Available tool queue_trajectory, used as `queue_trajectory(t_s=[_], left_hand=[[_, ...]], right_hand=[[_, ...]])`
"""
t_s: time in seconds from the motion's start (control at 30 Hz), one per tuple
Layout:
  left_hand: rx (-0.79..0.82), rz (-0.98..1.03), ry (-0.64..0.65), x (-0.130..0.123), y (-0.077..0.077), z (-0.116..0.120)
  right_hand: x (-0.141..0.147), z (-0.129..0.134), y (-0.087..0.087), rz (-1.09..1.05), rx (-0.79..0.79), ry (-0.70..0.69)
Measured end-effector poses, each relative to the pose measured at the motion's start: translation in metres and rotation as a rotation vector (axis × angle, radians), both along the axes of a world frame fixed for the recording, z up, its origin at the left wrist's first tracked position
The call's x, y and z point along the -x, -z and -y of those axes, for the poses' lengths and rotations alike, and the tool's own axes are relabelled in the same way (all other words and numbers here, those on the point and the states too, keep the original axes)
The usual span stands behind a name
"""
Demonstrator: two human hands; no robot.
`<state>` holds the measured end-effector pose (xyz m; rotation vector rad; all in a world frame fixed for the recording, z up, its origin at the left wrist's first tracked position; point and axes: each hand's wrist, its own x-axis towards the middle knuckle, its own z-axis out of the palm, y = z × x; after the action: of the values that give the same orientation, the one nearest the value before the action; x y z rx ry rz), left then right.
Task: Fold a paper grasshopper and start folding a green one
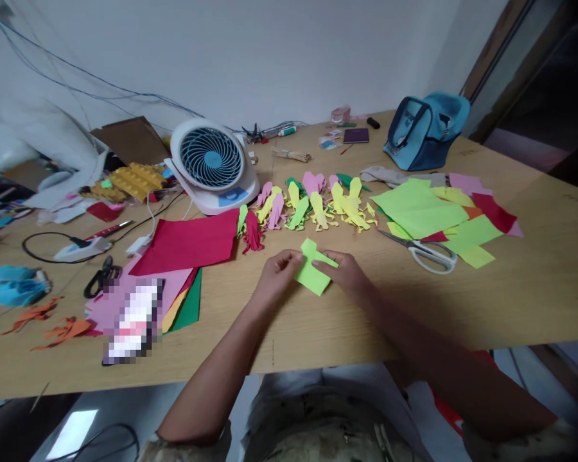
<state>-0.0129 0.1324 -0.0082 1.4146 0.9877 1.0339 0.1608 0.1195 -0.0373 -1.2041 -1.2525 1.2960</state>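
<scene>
A small lime-green paper piece (pixel 313 277) is held between both hands above the table's near middle. My left hand (pixel 280 273) pinches its left edge between thumb and fingers. On the right edge, my right hand (pixel 344 273) grips it with thumb and fingers. Just beyond the hands lies a row of cut paper shapes in yellow (pixel 350 206), pink (pixel 275 210), green and red. White-handled scissors (pixel 433 255) rest to the right, beside a pile of lime-green sheets (pixel 421 208).
A white fan (pixel 214 160) stands behind red sheets (pixel 187 242) at the left. Black scissors (pixel 101 277), a blurred-out flat object (pixel 133 321) and orange paper shapes (pixel 67 330) lie nearer left. A blue bag (pixel 426 131) sits at the back right.
</scene>
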Motion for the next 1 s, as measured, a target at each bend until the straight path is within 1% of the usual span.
queue_trajectory(t_s=[0.07,0.13,0.2,0.37,0.43,0.53,0.6,0.7,0.77,0.83,0.93,1.0], left_hand=[[0.094,0.033,0.085,0.0,0.006,-0.002],[0.154,0.074,0.093,0.001,0.011,-0.004],[0.175,0.103,0.048,0.002,0.012,-0.006],[0.172,0.134,-0.052,0.006,0.006,-0.012],[0.17,0.142,-0.07,0.006,0.004,-0.013],[0.158,0.147,-0.092,0.006,0.003,-0.014],[0.133,0.138,-0.113,0.006,0.001,-0.013],[0.084,0.139,-0.146,0.005,-0.002,-0.011],[0.067,0.15,-0.149,0.004,-0.003,-0.009],[0.057,0.16,-0.139,0.003,-0.003,-0.009],[0.029,0.169,-0.112,0.003,-0.002,-0.008],[0.013,0.167,-0.089,0.003,-0.002,-0.007]], right_hand=[[-0.001,-0.001,0.001,-0.019,-0.004,0.041],[-0.001,-0.001,0.001,-0.035,-0.007,0.047],[-0.001,0.0,-0.001,-0.067,-0.014,0.039],[-0.003,0.0,-0.008,-0.162,-0.044,0.068],[-0.005,0.0,-0.011,-0.136,-0.081,0.089],[-0.006,0.002,-0.013,-0.045,-0.195,0.137],[-0.005,0.004,-0.013,0.004,-0.264,0.165],[-0.005,0.01,-0.012,0.057,-0.323,0.191],[-0.004,0.012,-0.011,0.083,-0.346,0.18],[-0.002,0.014,-0.009,0.087,-0.355,0.135],[0.002,0.014,-0.005,0.039,-0.324,0.053],[0.005,0.013,-0.002,-0.01,-0.3,0.034]])
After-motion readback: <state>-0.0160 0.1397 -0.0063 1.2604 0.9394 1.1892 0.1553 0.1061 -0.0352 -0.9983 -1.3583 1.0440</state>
